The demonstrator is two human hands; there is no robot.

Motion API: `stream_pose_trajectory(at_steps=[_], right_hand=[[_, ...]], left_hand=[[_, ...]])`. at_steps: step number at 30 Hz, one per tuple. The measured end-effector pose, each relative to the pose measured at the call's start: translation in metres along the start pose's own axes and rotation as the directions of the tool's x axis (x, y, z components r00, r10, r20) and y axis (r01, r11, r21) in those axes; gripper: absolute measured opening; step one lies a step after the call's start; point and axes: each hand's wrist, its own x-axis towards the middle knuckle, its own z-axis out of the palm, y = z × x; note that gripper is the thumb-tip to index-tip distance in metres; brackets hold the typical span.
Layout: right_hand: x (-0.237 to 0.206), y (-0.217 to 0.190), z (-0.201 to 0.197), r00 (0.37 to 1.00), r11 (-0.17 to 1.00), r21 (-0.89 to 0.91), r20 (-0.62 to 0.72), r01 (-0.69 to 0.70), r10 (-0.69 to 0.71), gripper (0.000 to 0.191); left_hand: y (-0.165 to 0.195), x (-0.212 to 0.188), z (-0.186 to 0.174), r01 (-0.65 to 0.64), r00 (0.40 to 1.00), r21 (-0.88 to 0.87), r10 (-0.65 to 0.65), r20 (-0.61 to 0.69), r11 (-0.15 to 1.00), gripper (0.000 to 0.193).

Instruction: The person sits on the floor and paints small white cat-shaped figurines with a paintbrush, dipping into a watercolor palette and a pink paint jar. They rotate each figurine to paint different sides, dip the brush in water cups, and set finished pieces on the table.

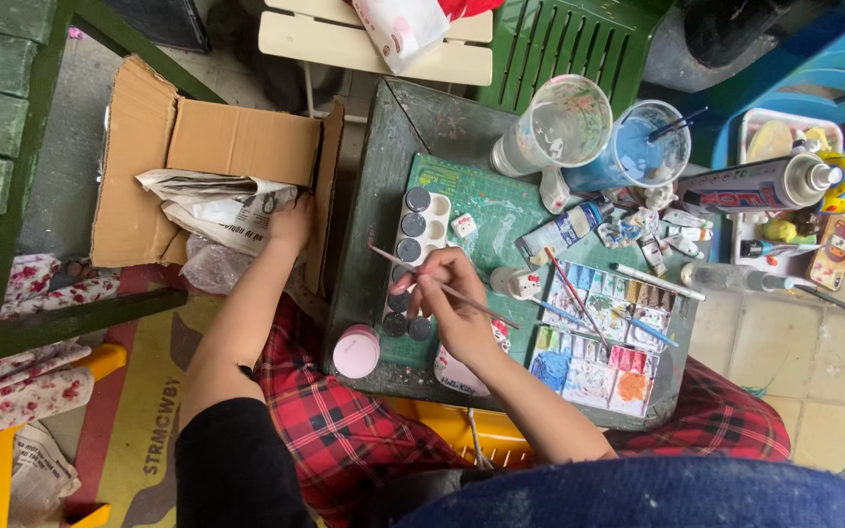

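My right hand [452,298] holds a thin paintbrush [442,286] over a white paint palette [413,256] with dark grey wells, on a small green table [383,147]. My left hand [290,223] reaches into an open cardboard box [198,147] and rests on crumpled newspaper [212,205] inside it. A small white painted figure [517,283] stands just right of my right hand. A pink-lidded jar [356,351] sits at the table's near edge.
A multicolour paint tray [599,342] with brushes lies to the right. Two plastic cups [559,127] of water, paint tubes [672,230] and a spray can [755,183] crowd the far right. Chairs [559,39] stand beyond; a green bench [2,147] is left.
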Motion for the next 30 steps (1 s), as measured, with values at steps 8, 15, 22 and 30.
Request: stream_pose_trajectory(at_steps=[8,15,22,30], right_hand=[[0.002,0.002,0.002,0.997,0.987,-0.155,0.068,-0.031,0.042,0.008],[0.006,-0.007,-0.018,0.998,0.983,-0.183,-0.056,0.025,-0.036,0.010],[-0.034,-0.035,-0.074,0.929,0.953,-0.221,-0.263,0.206,-0.261,0.011],[-0.106,-0.046,-0.121,0.883,0.947,-0.264,-0.379,0.183,-0.276,0.011]], left_hand=[[-0.012,-0.011,-0.010,0.046,0.982,-0.112,-0.024,0.189,0.993,0.015],[-0.004,-0.037,-0.106,-0.105,0.974,-0.498,-0.011,-0.225,0.861,0.025],[0.062,0.026,-0.103,-0.248,0.948,-0.536,0.089,-0.306,0.807,0.027],[0.061,0.036,-0.098,-0.158,0.977,-0.421,0.081,-0.197,0.893,0.055]])
